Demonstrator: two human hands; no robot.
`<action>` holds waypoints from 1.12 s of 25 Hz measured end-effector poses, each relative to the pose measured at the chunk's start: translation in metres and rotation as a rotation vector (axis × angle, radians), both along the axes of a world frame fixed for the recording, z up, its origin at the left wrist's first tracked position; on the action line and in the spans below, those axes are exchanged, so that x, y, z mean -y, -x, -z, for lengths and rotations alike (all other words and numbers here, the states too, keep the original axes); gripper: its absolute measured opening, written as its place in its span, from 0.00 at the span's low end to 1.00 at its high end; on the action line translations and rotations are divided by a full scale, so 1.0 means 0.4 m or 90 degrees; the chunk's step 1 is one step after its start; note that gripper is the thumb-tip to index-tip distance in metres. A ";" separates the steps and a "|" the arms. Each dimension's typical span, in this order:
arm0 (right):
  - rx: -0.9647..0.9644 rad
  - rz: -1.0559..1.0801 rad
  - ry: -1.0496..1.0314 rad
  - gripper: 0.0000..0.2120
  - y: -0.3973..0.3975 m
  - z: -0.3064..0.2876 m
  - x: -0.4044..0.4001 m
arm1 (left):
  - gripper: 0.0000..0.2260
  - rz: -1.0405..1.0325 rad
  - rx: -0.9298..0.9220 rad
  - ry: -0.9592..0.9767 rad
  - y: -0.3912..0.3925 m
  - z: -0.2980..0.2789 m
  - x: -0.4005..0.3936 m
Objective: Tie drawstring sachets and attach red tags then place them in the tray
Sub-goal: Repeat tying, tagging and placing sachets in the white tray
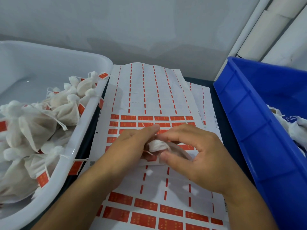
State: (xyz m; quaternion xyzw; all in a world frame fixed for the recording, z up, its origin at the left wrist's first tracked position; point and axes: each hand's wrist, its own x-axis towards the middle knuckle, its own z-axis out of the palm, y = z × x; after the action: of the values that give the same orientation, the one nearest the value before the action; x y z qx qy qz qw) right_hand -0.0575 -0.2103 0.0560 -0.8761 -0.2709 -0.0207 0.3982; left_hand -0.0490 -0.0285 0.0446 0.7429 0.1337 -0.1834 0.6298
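1. A plain pale wall [132, 22] closes off the back, with white pipes or rolls [269, 30] leaning in the right corner; below it lies a dark table surface [222, 130].
2. A white tray [93, 113] fills the left side. It holds a heap of tied white sachets [38, 127], several with red tags [42, 179] on strings, some hanging over the rim.
3. A blue bin [259, 130] stands on the right, with loose white sachets [297, 128] in its far end, untagged as far as can be seen.
4. Between the two containers, sheets of red label stickers [149, 120] cover the table, the upper rows already peeled to bare backing with red dashes.
5. The left hand [132, 146] reaches in over the sheets, fingers curled, pinching the sachet in hand [157, 145] at its gathered neck.
6. The right hand [196, 155] faces it, thumb and fingers bent round the same sachet from the other side.
7. This sachet sits between both hands, just above the middle of the sticker sheets, with a thin string end [143, 125] poking up by the left fingertips.
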 end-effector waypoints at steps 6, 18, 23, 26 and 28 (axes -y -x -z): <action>0.039 0.070 0.040 0.12 -0.013 0.024 0.012 | 0.28 0.092 -0.058 0.082 -0.013 -0.001 0.000; -0.031 0.128 -0.164 0.06 -0.012 0.017 -0.021 | 0.12 0.123 0.189 0.097 0.025 -0.015 -0.018; -0.122 0.140 -0.238 0.05 -0.010 0.023 -0.038 | 0.13 0.052 0.311 0.023 0.024 -0.004 -0.013; -0.163 0.148 -0.263 0.06 -0.008 0.020 -0.039 | 0.14 0.010 0.347 -0.003 0.022 0.001 -0.005; -0.189 0.145 -0.280 0.07 -0.008 0.016 -0.041 | 0.13 -0.012 0.365 -0.011 0.021 0.003 0.000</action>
State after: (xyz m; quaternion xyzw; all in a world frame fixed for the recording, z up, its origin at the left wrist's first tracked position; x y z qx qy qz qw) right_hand -0.0545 -0.1941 0.0496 -0.7870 -0.0985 0.0047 0.6090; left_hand -0.0575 -0.0283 0.0433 0.7686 -0.0414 0.0412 0.6370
